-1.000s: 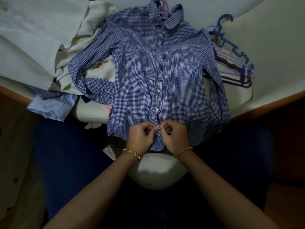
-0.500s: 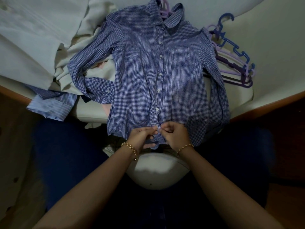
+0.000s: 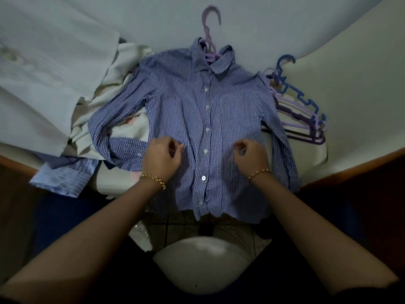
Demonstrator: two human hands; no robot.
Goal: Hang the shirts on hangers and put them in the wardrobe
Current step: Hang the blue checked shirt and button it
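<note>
Blue-and-white gingham shirt (image 3: pixel 186 110) lies flat, front up, on the pale bed sheet (image 3: pixel 263 23). Collar at the far end, hem at the near end, hanging over the bed's edge. Long axis runs straight away from the person.

Far left: heap of cream cloth garments (image 3: pixel 122 69), with a pale-blue striped shirt (image 3: pixel 63 174) below it at the edge. One gingham sleeve drapes over the heap.

Left hand (image 3: pixel 163 160) sits on the cloth just left of the white-buttoned placket (image 3: pixel 207 128). Fingers curled, thumb against index, pinching a bit of fabric as far as the dim light shows. Placket looks done up down to the hem.

Lilac plastic hanger (image 3: pixel 211 20) is inside the shirt, hook poking out past the collar, roughly on the centre line.

Right hand (image 3: pixel 251 159) mirrors the left, just right of the placket, with the same curled pinch on the fabric.

Far right: stack of blue and purple plastic hangers (image 3: pixel 302 119), touching the other sleeve.

Key relation: the hook is well beyond both hands, along the axis, about equally far from each. My read is that either hand can take it, and the reach goes up the placket.
</note>
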